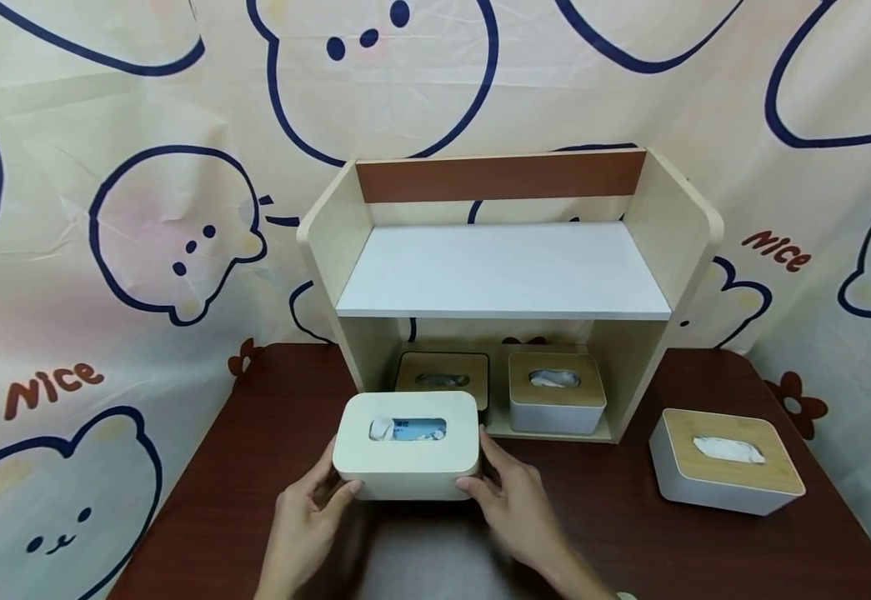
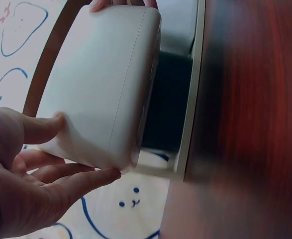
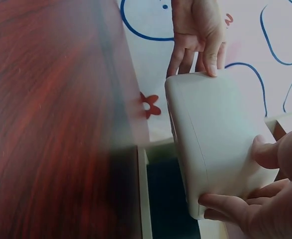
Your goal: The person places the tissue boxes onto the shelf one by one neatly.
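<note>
Between both hands is a cream tissue box [image 1: 407,458] with rounded corners and an oval slot, through which a blue-printed tissue pack shows. My left hand [image 1: 306,510] grips its left end, thumb on the near side and fingers round the end. The right hand [image 1: 513,504] holds the opposite end in the same way. In both wrist views the box [image 2: 98,84] appears raised off the table, in front of the shelf. Behind it, on the lower shelf, are a dark-sided tissue box [image 1: 443,367], partly hidden, and a white tissue box with a wooden lid [image 1: 558,408].
A two-tier shelf unit [image 1: 506,271] stands at the back of the dark red-brown table [image 1: 593,508]. On the right of the table lies another white tissue box with a wooden lid [image 1: 728,462]. A cartoon-printed curtain [image 1: 180,367] hangs behind.
</note>
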Action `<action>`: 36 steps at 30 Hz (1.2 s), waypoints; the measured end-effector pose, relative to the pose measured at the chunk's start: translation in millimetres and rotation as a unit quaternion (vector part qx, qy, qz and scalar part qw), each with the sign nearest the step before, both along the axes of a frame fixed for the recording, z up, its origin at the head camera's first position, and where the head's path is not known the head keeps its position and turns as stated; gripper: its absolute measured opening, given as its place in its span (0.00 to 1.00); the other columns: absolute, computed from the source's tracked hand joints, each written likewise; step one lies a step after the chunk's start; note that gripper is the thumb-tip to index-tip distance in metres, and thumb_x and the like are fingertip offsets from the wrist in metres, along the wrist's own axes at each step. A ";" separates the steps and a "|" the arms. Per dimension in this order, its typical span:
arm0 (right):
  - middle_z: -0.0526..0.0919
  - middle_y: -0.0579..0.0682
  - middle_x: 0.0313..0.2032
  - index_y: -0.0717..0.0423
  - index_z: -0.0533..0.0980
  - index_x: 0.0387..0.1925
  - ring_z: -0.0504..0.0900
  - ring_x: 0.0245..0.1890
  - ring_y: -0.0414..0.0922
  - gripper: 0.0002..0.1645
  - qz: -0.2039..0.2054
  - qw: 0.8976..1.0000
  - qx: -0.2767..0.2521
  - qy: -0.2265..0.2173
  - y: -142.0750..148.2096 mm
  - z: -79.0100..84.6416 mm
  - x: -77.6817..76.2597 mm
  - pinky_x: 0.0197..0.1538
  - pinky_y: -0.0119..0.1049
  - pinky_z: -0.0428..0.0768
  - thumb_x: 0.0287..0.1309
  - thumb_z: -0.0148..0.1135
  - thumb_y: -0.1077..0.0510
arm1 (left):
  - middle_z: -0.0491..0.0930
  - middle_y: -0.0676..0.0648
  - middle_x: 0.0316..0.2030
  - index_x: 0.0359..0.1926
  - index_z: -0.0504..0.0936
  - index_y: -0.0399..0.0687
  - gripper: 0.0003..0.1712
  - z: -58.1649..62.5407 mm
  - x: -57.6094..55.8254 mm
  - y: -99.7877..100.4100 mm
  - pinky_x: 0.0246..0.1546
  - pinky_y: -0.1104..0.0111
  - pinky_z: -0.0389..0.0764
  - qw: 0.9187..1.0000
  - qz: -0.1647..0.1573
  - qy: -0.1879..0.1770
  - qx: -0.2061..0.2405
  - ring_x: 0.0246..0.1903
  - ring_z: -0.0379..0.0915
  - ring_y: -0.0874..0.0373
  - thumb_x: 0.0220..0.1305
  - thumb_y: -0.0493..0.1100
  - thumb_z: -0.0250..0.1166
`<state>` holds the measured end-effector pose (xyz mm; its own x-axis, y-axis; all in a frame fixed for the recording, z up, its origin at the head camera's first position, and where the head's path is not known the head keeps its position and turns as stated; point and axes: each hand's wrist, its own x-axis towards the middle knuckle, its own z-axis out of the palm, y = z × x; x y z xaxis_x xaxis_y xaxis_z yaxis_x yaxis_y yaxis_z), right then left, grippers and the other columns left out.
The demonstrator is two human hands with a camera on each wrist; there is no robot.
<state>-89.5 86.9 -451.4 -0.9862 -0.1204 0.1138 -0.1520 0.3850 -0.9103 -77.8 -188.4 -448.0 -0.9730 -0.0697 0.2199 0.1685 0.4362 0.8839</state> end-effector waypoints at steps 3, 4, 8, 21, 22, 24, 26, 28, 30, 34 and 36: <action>0.69 0.63 0.77 0.62 0.63 0.80 0.70 0.19 0.30 0.50 -0.006 1.000 0.006 -0.011 9.0 5.5 1.7 0.33 0.25 0.81 0.66 0.75 0.50 | 0.75 0.35 0.72 0.78 0.70 0.36 0.40 0.9 -2.3 7.3 0.55 0.78 0.82 1.000 -0.014 0.017 0.010 0.63 0.79 0.51 0.67 0.32 0.73; 0.69 0.62 0.77 0.62 0.63 0.80 0.60 0.15 0.30 0.50 -0.009 1.000 0.008 -0.014 11.7 7.2 2.3 0.28 0.26 0.77 0.65 0.75 0.49 | 0.75 0.35 0.71 0.77 0.70 0.36 0.40 1.5 -3.1 9.4 0.54 0.80 0.82 1.000 -0.017 0.022 0.011 0.62 0.80 0.52 0.67 0.32 0.73; 0.83 0.65 0.65 0.60 0.63 0.81 0.52 0.12 0.29 0.50 -0.016 1.000 0.014 -0.018 19.4 14.9 3.5 0.25 0.26 0.70 0.65 0.75 0.49 | 0.76 0.35 0.71 0.78 0.70 0.37 0.40 7.1 -5.3 14.5 0.55 0.74 0.85 0.999 -0.030 0.026 0.006 0.62 0.81 0.50 0.67 0.32 0.73; 0.67 0.43 0.14 0.52 0.62 0.82 0.53 0.09 0.29 0.49 -0.006 0.999 0.036 0.003 32.9 52.9 0.5 0.18 0.28 0.64 0.68 0.72 0.44 | 0.78 0.35 0.70 0.80 0.68 0.41 0.41 48.7 -11.5 20.2 0.54 0.65 0.88 0.998 -0.041 0.050 -0.027 0.60 0.83 0.46 0.69 0.33 0.73; 0.76 0.48 0.18 0.53 0.62 0.82 0.54 0.10 0.29 0.49 -0.005 0.999 0.039 0.013 33.5 56.0 0.4 0.19 0.29 0.65 0.68 0.72 0.43 | 0.78 0.36 0.69 0.80 0.69 0.41 0.41 52.5 -11.3 20.2 0.54 0.65 0.88 0.998 -0.039 0.050 -0.028 0.60 0.84 0.46 0.69 0.33 0.73; 0.91 0.58 0.37 0.53 0.63 0.82 0.54 0.10 0.30 0.49 -0.006 0.998 0.050 0.029 34.4 62.7 0.6 0.21 0.30 0.68 0.68 0.72 0.42 | 0.79 0.36 0.68 0.80 0.69 0.42 0.41 60.0 -10.8 19.9 0.54 0.64 0.88 0.998 -0.037 0.049 -0.034 0.59 0.84 0.47 0.69 0.33 0.73; 0.86 0.63 0.63 0.53 0.64 0.81 0.55 0.13 0.31 0.48 -0.010 0.997 0.066 0.049 34.8 69.3 0.5 0.26 0.30 0.72 0.68 0.72 0.41 | 0.80 0.37 0.68 0.80 0.69 0.44 0.42 68.1 -9.9 19.8 0.54 0.62 0.88 0.998 -0.035 0.045 -0.039 0.59 0.85 0.47 0.69 0.33 0.73; 0.76 0.58 0.73 0.53 0.64 0.81 0.54 0.14 0.31 0.48 -0.010 0.995 0.077 0.060 35.1 76.0 0.6 0.27 0.31 0.72 0.68 0.71 0.41 | 0.81 0.37 0.67 0.80 0.68 0.45 0.42 76.0 -8.8 19.5 0.53 0.61 0.89 0.998 -0.033 0.042 -0.045 0.58 0.86 0.48 0.69 0.34 0.73; 0.75 0.58 0.74 0.51 0.64 0.82 0.53 0.14 0.30 0.48 -0.010 0.994 0.084 0.066 35.4 82.5 0.7 0.25 0.30 0.71 0.69 0.71 0.40 | 0.81 0.37 0.67 0.80 0.68 0.46 0.42 83.7 -8.2 19.0 0.53 0.59 0.89 0.997 -0.032 0.041 -0.051 0.58 0.86 0.48 0.69 0.34 0.73; 0.77 0.60 0.72 0.50 0.63 0.82 0.52 0.13 0.30 0.48 -0.003 0.993 0.082 0.082 35.8 94.8 0.4 0.21 0.31 0.68 0.69 0.71 0.41 | 0.81 0.37 0.68 0.81 0.67 0.46 0.42 97.2 -8.0 17.7 0.53 0.56 0.88 0.997 -0.032 0.045 -0.060 0.58 0.86 0.47 0.70 0.35 0.73; 0.77 0.59 0.72 0.51 0.64 0.82 0.54 0.15 0.30 0.47 -0.002 0.992 0.086 0.097 35.7 100.8 -0.5 0.23 0.30 0.70 0.69 0.71 0.43 | 0.81 0.37 0.68 0.81 0.67 0.46 0.42 103.4 -8.3 17.0 0.53 0.56 0.88 0.996 -0.032 0.047 -0.065 0.58 0.87 0.46 0.70 0.36 0.73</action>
<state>-90.0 122.7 -350.5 -0.9481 -0.1500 0.2803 -0.3163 0.5327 -0.7850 -86.0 -171.4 -344.7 -0.9490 0.0263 0.3142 0.2795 0.5312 0.7998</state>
